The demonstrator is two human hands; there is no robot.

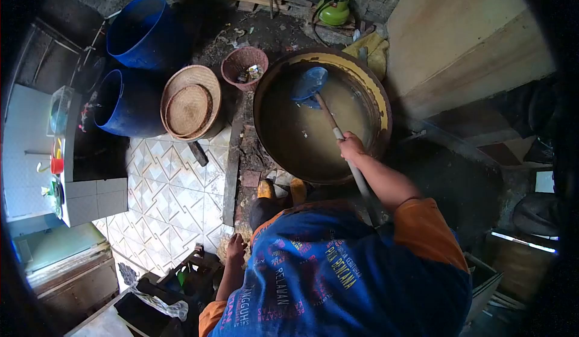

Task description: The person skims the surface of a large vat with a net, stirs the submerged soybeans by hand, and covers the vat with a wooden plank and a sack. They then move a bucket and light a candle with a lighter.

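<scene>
My right hand (pixel 351 146) is wrapped round the pole of a long-handled scoop (pixel 329 117). The scoop's blue head (pixel 310 84) rests at the far side of a big round vat (pixel 263 138), at the surface of cloudy, brownish liquid (pixel 325 135). Behind my grip the pole runs back past my right side. My left hand (pixel 236 248) hangs low beside my body, fingers loosely bent, with nothing seen in it. A few pale bits float in the liquid.
Left of the vat stand a pink basket (pixel 232 66) with small litter, woven trays (pixel 189 109) and two blue drums (pixel 114 47). A green gas cylinder (pixel 335 12) is behind it. My yellow boots (pixel 265 188) are near its front rim, beside a tiled floor (pixel 175 186).
</scene>
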